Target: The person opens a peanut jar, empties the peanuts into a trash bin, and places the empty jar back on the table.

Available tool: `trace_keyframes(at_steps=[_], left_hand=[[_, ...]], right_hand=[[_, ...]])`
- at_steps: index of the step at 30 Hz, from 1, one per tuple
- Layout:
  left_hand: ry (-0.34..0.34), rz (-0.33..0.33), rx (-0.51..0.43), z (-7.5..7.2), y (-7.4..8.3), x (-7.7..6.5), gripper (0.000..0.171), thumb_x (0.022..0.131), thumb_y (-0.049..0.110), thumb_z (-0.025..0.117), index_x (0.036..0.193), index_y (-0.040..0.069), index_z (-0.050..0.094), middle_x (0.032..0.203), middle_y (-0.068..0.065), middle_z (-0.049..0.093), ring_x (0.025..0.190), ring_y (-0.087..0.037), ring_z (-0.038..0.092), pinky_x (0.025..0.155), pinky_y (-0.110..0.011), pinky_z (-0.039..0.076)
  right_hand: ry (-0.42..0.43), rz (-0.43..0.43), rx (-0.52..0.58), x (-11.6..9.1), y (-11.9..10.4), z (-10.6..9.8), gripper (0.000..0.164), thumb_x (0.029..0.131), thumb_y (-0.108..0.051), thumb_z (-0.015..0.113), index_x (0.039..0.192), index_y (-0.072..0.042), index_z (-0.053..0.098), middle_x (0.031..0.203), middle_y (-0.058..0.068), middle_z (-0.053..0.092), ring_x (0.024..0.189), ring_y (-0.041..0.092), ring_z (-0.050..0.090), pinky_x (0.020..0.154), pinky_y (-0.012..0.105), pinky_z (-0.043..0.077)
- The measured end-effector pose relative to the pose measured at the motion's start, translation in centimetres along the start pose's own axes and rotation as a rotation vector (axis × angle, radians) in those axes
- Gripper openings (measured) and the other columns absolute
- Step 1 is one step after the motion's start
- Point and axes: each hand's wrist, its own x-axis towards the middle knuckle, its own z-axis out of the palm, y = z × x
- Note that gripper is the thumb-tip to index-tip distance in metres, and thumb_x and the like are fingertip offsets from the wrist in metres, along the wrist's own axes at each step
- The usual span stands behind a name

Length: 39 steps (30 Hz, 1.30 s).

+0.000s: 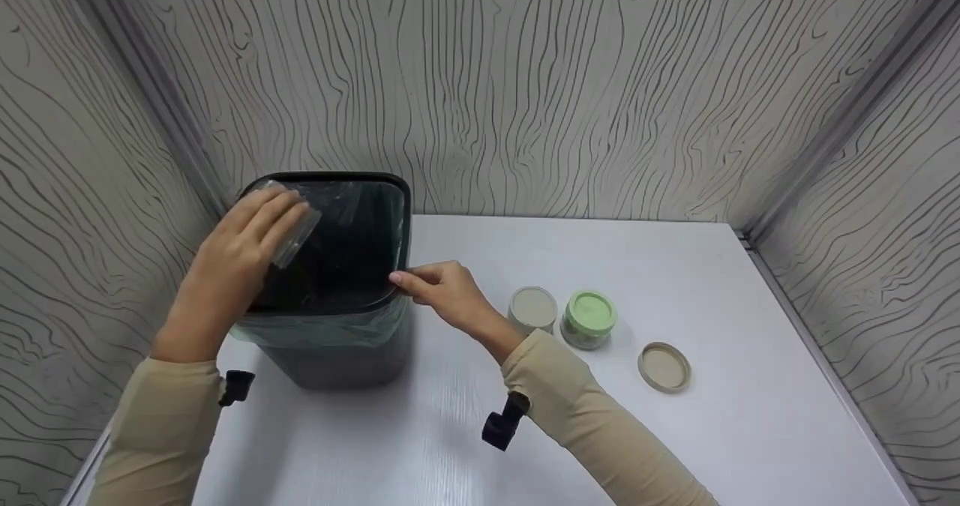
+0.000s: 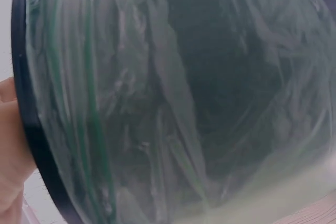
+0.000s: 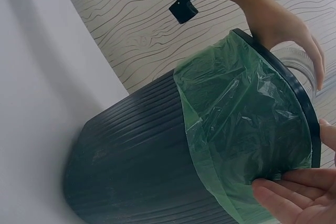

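Observation:
My left hand (image 1: 236, 255) grips a clear jar (image 1: 298, 238) over the mouth of a dark trash bin (image 1: 330, 367), near its left side. The jar is tilted, and the fingers hide much of it. In the right wrist view the jar's ribbed clear wall (image 3: 298, 62) shows under the left hand. My right hand (image 1: 442, 288) pinches the bin's black rim at the right front corner, thumb on top and fingers on the outside against the liner. A thin green bag (image 3: 247, 114) lines the bin and folds over its rim. The bin's bottom is too dark to make out.
Right of the bin, a jar with a beige lid (image 1: 532, 305) stands beside a jar with a green lid (image 1: 591, 312) on the white table (image 1: 480, 408). A loose beige lid (image 1: 664, 367) lies farther right. Wood-patterned walls (image 1: 525, 101) enclose the back and sides.

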Motion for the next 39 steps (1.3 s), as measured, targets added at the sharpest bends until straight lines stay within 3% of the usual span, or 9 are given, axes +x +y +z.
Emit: trace_keyframes(at_steps=[16, 19, 25, 32, 39], left_hand=[[0.001, 0.02, 0.003, -0.5, -0.2, 0.0, 0.061, 0.072, -0.025, 0.06, 0.129, -0.003, 0.056, 0.129, -0.018, 0.06, 0.124, -0.033, 0.052, 0.116, -0.036, 0.037], [-0.017, 0.024, 0.014, -0.5, -0.2, -0.1, 0.061, 0.073, -0.025, 0.06, 0.129, -0.002, 0.056, 0.13, -0.017, 0.06, 0.125, -0.032, 0.052, 0.115, -0.037, 0.039], [-0.053, 0.033, 0.033, -0.8, -0.2, -0.5, 0.063, 0.072, -0.025, 0.06, 0.13, -0.002, 0.056, 0.131, -0.017, 0.059, 0.127, -0.031, 0.052, 0.122, -0.033, 0.028], [-0.135, 0.054, 0.081, -1.2, -0.2, -0.8, 0.072, 0.067, -0.021, 0.07, 0.133, 0.0, 0.054, 0.136, -0.016, 0.056, 0.13, -0.029, 0.05, 0.115, -0.038, 0.038], [-0.144, 0.089, 0.108, -1.1, -0.2, -0.8, 0.073, 0.066, -0.019, 0.071, 0.135, 0.0, 0.053, 0.138, -0.016, 0.055, 0.131, -0.03, 0.05, 0.12, -0.036, 0.032]], right_hand=[[0.021, -0.003, -0.003, 0.1, 0.2, -0.1, 0.036, 0.097, -0.022, 0.056, 0.118, 0.005, 0.066, 0.12, 0.023, 0.067, 0.113, 0.032, 0.066, 0.093, 0.034, 0.058], [0.027, -0.001, -0.009, 0.1, 0.2, -0.1, 0.036, 0.097, -0.022, 0.056, 0.118, 0.004, 0.066, 0.12, 0.023, 0.067, 0.112, 0.032, 0.066, 0.093, 0.034, 0.058], [0.023, -0.002, -0.018, 0.0, 0.3, 0.0, 0.036, 0.097, -0.025, 0.056, 0.118, 0.002, 0.067, 0.119, 0.022, 0.068, 0.11, 0.032, 0.068, 0.092, 0.034, 0.058], [0.007, -0.003, -0.024, -0.1, 0.4, 0.1, 0.039, 0.098, -0.026, 0.055, 0.12, 0.004, 0.065, 0.119, 0.023, 0.067, 0.111, 0.033, 0.067, 0.094, 0.035, 0.057], [0.009, -0.001, -0.024, 0.0, 0.3, 0.0, 0.038, 0.098, -0.027, 0.054, 0.119, 0.003, 0.066, 0.12, 0.023, 0.067, 0.111, 0.032, 0.067, 0.094, 0.036, 0.057]])
